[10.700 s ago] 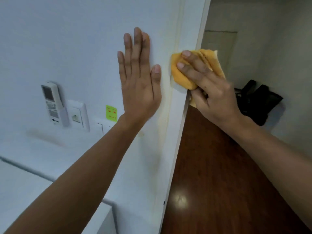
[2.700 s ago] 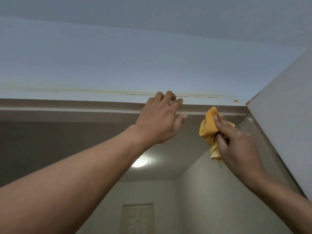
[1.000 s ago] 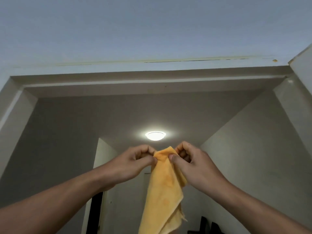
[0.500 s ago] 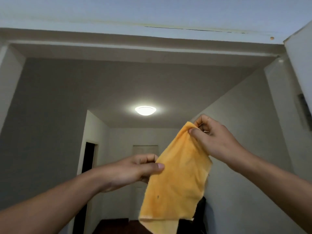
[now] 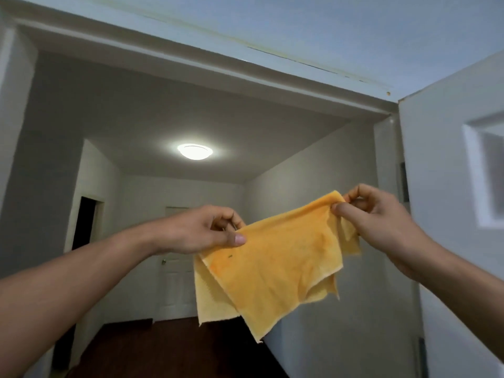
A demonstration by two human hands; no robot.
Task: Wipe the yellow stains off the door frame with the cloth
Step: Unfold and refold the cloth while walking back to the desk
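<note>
Pinching opposite top corners, the left hand [image 5: 201,231] and right hand [image 5: 381,216] held the yellow cloth [image 5: 275,266] spread in mid-air at chest height, hanging doubled, with a darker orange patch and a small dark speck near the left corner. Faint yellow stains [image 5: 308,60] ran lengthwise along the door frame's top member [image 5: 245,70], well above both hands and sloping down rightward. By judgement, the right hand was nearer the stained end.
</note>
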